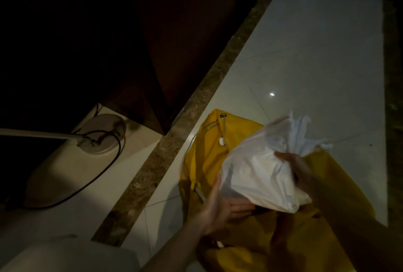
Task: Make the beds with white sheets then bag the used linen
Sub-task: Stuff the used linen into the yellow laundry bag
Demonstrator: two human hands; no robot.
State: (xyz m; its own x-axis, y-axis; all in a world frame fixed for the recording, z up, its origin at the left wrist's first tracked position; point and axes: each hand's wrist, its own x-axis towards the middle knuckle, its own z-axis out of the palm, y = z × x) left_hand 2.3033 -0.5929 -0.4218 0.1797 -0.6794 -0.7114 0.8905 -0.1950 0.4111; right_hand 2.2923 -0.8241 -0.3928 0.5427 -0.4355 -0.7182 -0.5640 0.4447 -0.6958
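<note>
A yellow laundry bag [207,151] with a white drawstring and a metal eyelet lies open on the pale tiled floor. Above its mouth I hold a bundle of white linen [261,169]. My right hand [298,169] grips the bundle near its bunched top end. My left hand [218,206] is under the bundle's lower left side, palm up with the fingers spread against the cloth. The bundle's upper part is blurred.
A brown speckled stone strip [196,106] runs diagonally across the floor. To its left stand a floor lamp's round white base [104,134] with a black cable and dark wooden furniture [174,53]. A white shape [65,258] sits at the bottom left.
</note>
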